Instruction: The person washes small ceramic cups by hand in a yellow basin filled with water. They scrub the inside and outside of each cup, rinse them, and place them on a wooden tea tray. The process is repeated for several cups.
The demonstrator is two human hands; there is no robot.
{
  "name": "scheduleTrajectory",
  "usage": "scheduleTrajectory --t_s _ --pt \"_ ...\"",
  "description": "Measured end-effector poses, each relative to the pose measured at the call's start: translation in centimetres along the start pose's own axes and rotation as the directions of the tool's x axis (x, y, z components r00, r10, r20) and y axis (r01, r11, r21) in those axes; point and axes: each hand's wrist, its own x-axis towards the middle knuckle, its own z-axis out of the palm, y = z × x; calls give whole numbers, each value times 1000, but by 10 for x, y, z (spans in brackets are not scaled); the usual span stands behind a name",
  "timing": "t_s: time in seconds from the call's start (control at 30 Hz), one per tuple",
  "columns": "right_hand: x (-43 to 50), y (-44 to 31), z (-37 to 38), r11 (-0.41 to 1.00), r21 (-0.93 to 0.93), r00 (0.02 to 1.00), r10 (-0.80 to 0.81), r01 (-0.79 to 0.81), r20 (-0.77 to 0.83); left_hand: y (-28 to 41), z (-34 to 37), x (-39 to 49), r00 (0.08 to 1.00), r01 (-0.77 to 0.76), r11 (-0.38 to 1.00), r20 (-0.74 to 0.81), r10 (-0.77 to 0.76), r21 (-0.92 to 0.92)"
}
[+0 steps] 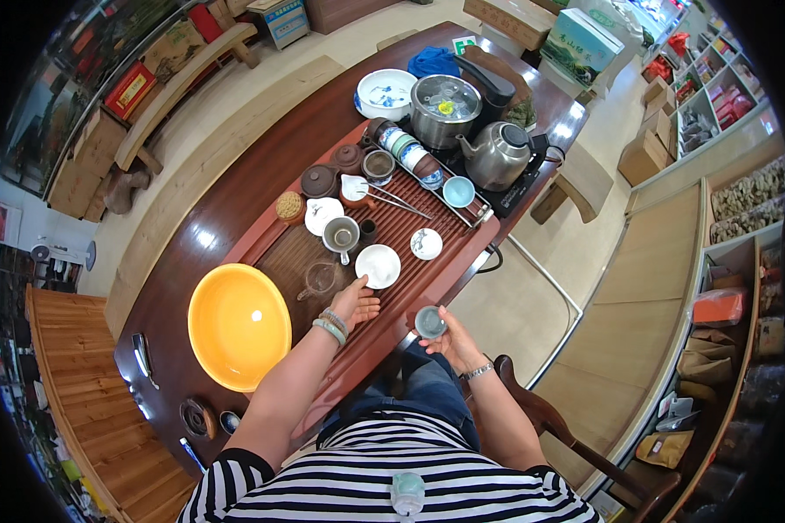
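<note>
My right hand [461,340] grips a small grey-green tea cup [430,323] by its rim, just off the front edge of the tea tray. Over the slatted tray [402,301], my left hand [354,304] is spread, one fingertip at the near rim of a white bowl [377,266]; whether it touches cannot be told. To its left stands a clear glass pitcher [320,278]. Beyond the bowl are a handled strainer cup [341,235], a small dark cup [367,230] and a white lid or saucer with a painted sprig [426,244].
A yellow basin [239,327] stands on the table left of my left arm. Brown clay teapots [319,181], metal tongs [396,200] and a rack of cups [405,153] fill the tray's far side. A steel kettle [499,160] and a lidded steel pot [445,111] stand behind.
</note>
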Motion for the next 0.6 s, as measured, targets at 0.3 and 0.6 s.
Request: scheduleTrajectory --t_s 0.3,0.6 --pt "10 -14 -11 999 -16 999 38 -37 31 5 9 25 991 26 999 -129 -23 23" --pt "17 -21 -3 998 -47 997 51 -49 52 4 6 28 987 7 1000 -159 -2 28"
